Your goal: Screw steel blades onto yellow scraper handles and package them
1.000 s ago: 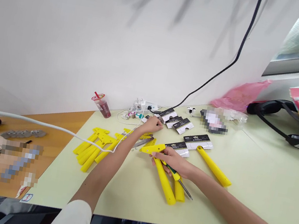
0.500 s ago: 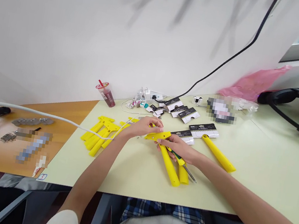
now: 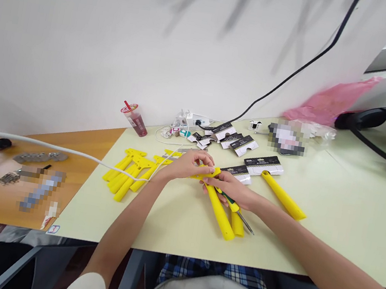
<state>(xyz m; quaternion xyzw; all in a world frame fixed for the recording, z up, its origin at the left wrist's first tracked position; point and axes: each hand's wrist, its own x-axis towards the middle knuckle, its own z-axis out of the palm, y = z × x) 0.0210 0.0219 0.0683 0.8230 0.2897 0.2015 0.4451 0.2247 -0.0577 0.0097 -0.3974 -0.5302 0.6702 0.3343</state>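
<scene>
My right hand (image 3: 228, 188) is wrapped round a yellow T-shaped plastic handle (image 3: 220, 213), its shaft slanting down toward the table's front edge. The same hand also holds a screwdriver (image 3: 235, 207) with a yellow-green grip, its metal tip pointing down to the right. Over the handle's head, my left hand (image 3: 193, 165) has thumb and fingers pinched together; whatever lies between them is too small or hidden to make out. Behind the held handle another yellow handle (image 3: 238, 224) partly shows. Several more yellow T-shaped handles (image 3: 131, 173) lie in a group to the left.
A single yellow handle (image 3: 284, 195) lies at right near black-and-white cards (image 3: 263, 164). A drink cup (image 3: 136, 120), a power strip (image 3: 197, 120) and a phone (image 3: 286, 139) stand or lie along the back. One white cable (image 3: 66, 148) crosses above my left forearm.
My left fingers have come down onto the head of the yellow handle, covering more of it, including the screw seen before. The right hand keeps its hold on handle and screwdriver.
</scene>
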